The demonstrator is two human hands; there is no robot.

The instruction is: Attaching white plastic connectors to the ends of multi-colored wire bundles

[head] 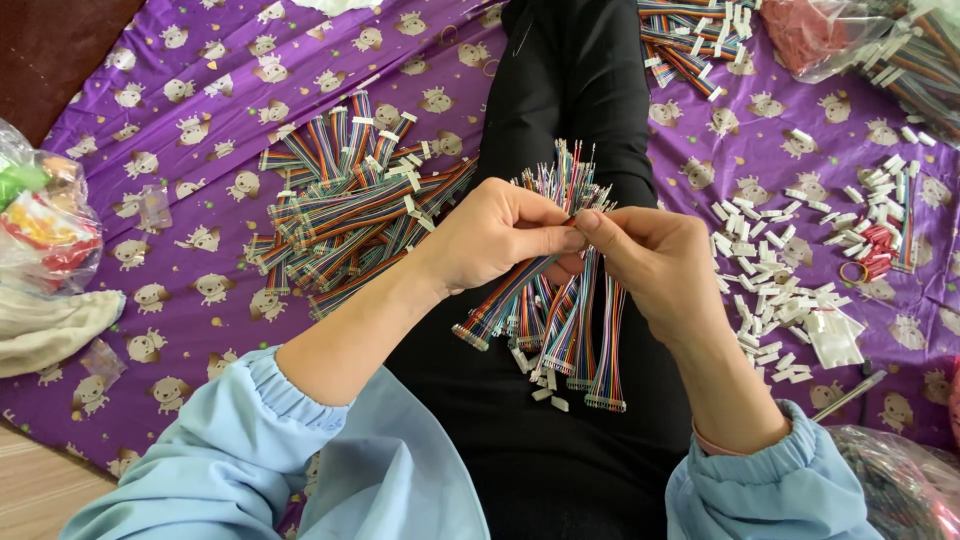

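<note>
Purple printed sheeting [200, 300] covers the surface beneath you. Your left hand [490, 235] and right hand [655, 265] meet over your black-clad lap, fingers closed on a bundle of rainbow ribbon cables [560, 320]. More cables [345, 190] lie heaped to your left; white connector housings [780, 290] lie scattered to your right.

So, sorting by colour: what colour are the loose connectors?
White connectors, on the purple cloth; head view.
</note>
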